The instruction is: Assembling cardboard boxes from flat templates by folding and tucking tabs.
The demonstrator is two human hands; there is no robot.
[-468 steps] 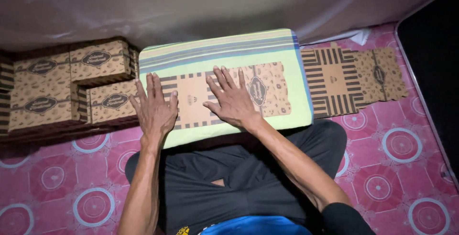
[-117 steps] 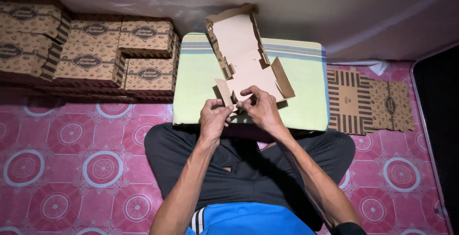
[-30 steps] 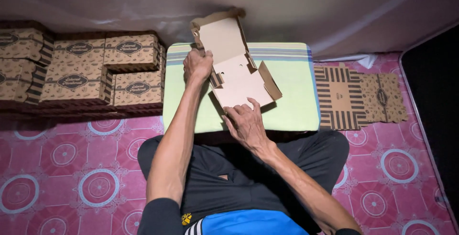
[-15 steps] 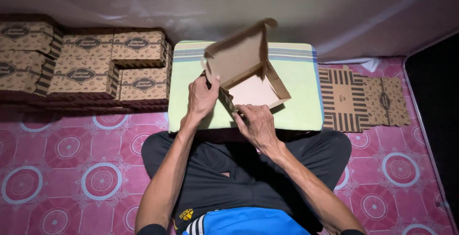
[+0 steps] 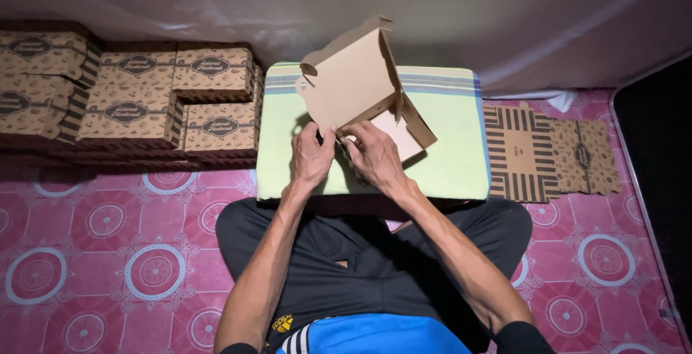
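A half-folded brown cardboard box [image 5: 364, 98] sits on a pale green cushion [image 5: 447, 145] in front of a seated person; its lid flap stands upright and nothing shows inside. The left hand [image 5: 311, 158] pinches the box's near front edge, fingers curled close together. The right hand [image 5: 375, 156] grips the same edge just beside it, fingers bent over the cardboard (both forearms reach forward from the lap). Finished printed boxes [image 5: 144, 105] are stacked to the left; flat printed blanks [image 5: 548, 152] lie to the right on a pink patterned mat [image 5: 108, 253].
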